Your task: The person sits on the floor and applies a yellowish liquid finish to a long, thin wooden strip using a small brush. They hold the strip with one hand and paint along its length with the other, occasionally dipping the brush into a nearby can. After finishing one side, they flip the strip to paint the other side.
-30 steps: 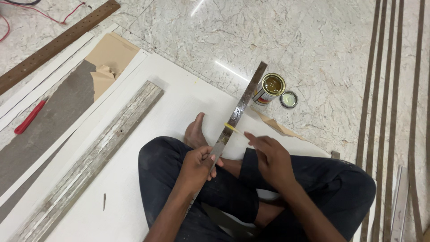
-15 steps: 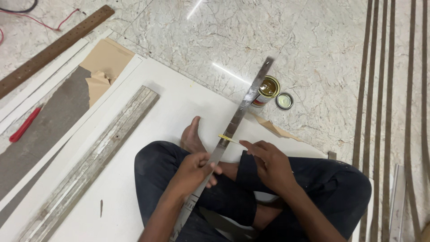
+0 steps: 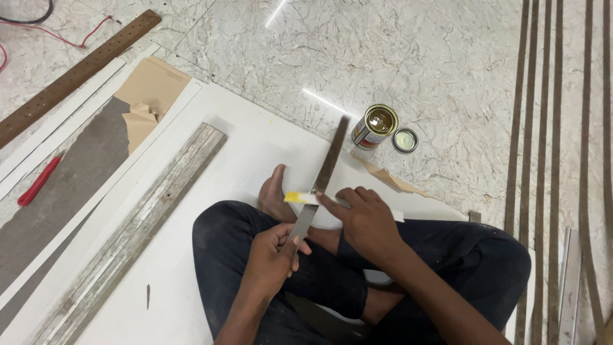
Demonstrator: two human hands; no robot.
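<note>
Person sits cross-legged on a white board (image 3: 255,147) laid on the floor. Left hand (image 3: 271,252) is closed around the near end of a long dark strip (image 3: 317,191), which slants up toward the board's far edge. Right hand (image 3: 364,217) pinches a small white spreader (image 3: 306,199) with a yellow-smeared tip, laid across the strip. Open tin (image 3: 373,126) and its lid (image 3: 405,140) stand on the marble floor just past the far edge. Risk, as I judge it: the strip could twist in the one-handed grip, smearing yellow onto foot (image 3: 273,191) or board.
</note>
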